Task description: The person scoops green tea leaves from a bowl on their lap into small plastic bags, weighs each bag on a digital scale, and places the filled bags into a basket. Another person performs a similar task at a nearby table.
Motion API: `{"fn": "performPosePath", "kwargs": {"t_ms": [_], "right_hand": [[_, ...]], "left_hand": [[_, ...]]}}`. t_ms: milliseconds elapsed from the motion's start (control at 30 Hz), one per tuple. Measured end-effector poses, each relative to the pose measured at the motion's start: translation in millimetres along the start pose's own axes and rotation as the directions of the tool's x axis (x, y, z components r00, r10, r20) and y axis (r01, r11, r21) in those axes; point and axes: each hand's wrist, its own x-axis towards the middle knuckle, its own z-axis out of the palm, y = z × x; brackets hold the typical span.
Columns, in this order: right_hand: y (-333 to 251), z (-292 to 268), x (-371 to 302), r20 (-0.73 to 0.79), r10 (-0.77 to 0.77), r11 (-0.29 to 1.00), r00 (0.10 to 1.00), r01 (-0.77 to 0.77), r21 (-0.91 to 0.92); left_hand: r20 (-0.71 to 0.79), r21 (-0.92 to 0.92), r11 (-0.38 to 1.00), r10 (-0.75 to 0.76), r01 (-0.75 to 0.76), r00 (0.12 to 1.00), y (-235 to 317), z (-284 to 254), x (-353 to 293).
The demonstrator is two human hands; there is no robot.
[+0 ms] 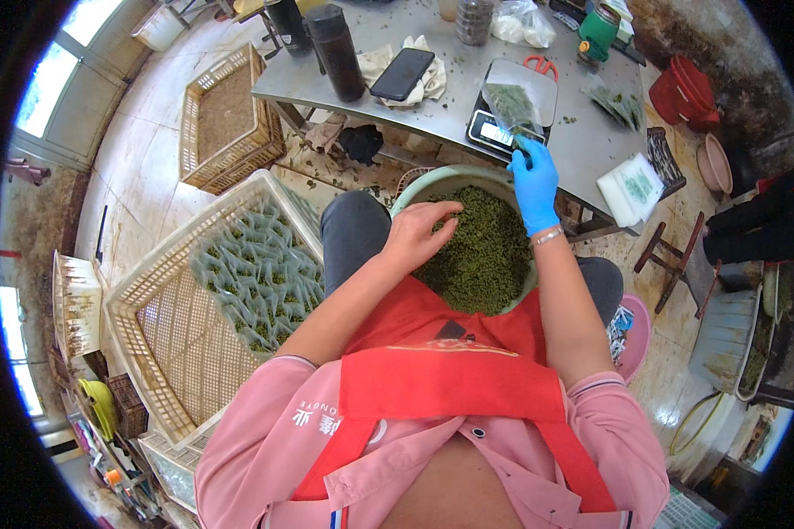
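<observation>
Evidently light and limp, the bag (513,106) lies on the scale (545,88) on the table (584,159), its clear, crinkled film holding a flat green fill. The right hand (536,187), in a thin blue glove, has its fingers close together at the bag's near end, beside the scale's display; whether they pinch the film I cannot tell. Such film looks soft and slippery, likely to fold rather than stand, so a gathered edge or corner should give the surest hold, and a squeeze on the filled part would probably just push the contents about. The left hand (421,234) is bare, its fingers curved and the thumb apart from them, over the green berries (481,256). These are small, round and matte, heaped loose; they seem firm and nearly weightless singly, best taken in a cupped palm, as strays could roll free. The basin (404,198) around them is pale green, round and smooth-rimmed, set between the knees. To the left, a crate (163,379) of stiff, perforated cream plastic carries rows of filled bags (260,282), glossy and puckered. The table is dull, smooth metal scattered with green bits, bearing red-handled scissors (541,64) by the scale.
</observation>
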Motion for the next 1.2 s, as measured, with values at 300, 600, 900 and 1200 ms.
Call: {"fn": "performPosePath", "kwargs": {"t_ms": [300, 600, 900, 1200], "right_hand": [[-46.2, -27.7, -60.9, 0.434, 0.302, 0.833, 0.849, -0.456, 0.314], [-17.1, -19.9, -61.0, 0.242, 0.314, 0.87, 0.918, -0.38, 0.314], [-17.8, -23.6, -8.9, 0.207, 0.286, 0.953, 0.936, -0.256, -0.161], [-1.3, -11.4, 15.2, 0.172, 0.291, 0.956, 0.941, -0.293, -0.017]], "left_hand": [[0.206, -0.18, 0.955, -0.197, 0.235, 0.958, 23.8, 23.8, 32.4], [0.345, -0.314, 0.871, -0.266, 0.377, 0.9, 25.0, 24.1, 17.1], [0.282, -0.057, 0.997, -0.027, 0.045, 0.959, 7.5, 32.7, 3.7], [0.247, -0.017, 0.994, -0.099, 0.106, 0.964, 6.9, 16.4, 3.8]]}}
